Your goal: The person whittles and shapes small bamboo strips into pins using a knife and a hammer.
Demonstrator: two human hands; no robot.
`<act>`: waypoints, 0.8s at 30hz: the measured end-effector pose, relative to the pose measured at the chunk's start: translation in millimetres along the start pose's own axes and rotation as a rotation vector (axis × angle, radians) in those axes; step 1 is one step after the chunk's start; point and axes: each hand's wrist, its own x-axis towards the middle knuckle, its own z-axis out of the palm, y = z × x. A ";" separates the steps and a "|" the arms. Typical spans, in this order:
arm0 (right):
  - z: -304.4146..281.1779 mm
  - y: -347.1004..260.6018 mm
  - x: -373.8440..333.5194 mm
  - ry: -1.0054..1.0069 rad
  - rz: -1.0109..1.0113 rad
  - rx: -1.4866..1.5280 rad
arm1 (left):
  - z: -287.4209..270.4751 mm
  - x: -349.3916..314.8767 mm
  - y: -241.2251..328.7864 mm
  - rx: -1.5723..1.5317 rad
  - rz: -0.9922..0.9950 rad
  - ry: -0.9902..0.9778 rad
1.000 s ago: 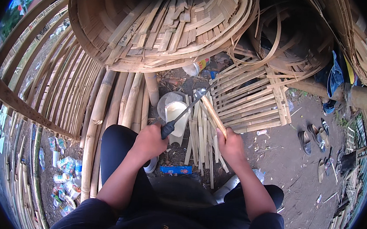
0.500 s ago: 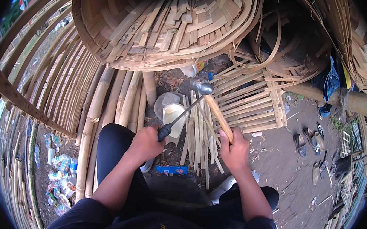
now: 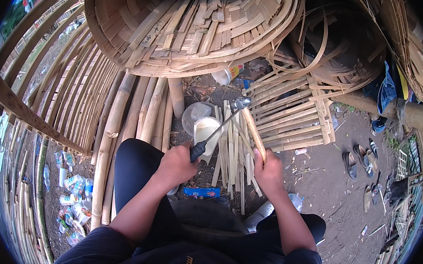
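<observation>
My left hand [image 3: 178,165] is closed round the black handle of a screwdriver [image 3: 214,135], whose thin metal shaft slants up and to the right. In my right hand [image 3: 269,173] is the wooden handle of a hammer [image 3: 254,130]; its metal head is farthest from me. The screwdriver's tip lies close to the hammer head, and I cannot tell whether they touch. Below the tools, pale bamboo strips [image 3: 224,158] lie in a loose bunch on the ground. Left of the strips stands a cream-coloured plastic container [image 3: 206,131], partly behind the screwdriver.
A large woven bamboo basket [image 3: 189,41] fills the far side, with a bamboo slat panel [image 3: 297,120] at its right. Thick bamboo poles [image 3: 111,124] lie to my left, beside plastic litter [image 3: 74,198]. A blue packet [image 3: 202,192] is near my knees; several sandals [image 3: 350,165] lie right.
My left hand and the screwdriver have shifted slightly right. The hammer head has turned a little and sits slightly farther right. Both hands keep their hold.
</observation>
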 end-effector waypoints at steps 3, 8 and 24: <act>-2.7 1.8 -3.0 -0.059 0.008 -0.071 | -4.5 1.6 1.2 -0.019 -0.011 0.015; -3.9 -1.4 -0.4 -0.080 0.023 -0.045 | -8.3 3.5 0.8 -0.023 -0.004 0.005; 11.6 34.7 6.5 0.023 0.035 -0.032 | -11.0 16.4 -24.9 -0.139 -0.032 0.122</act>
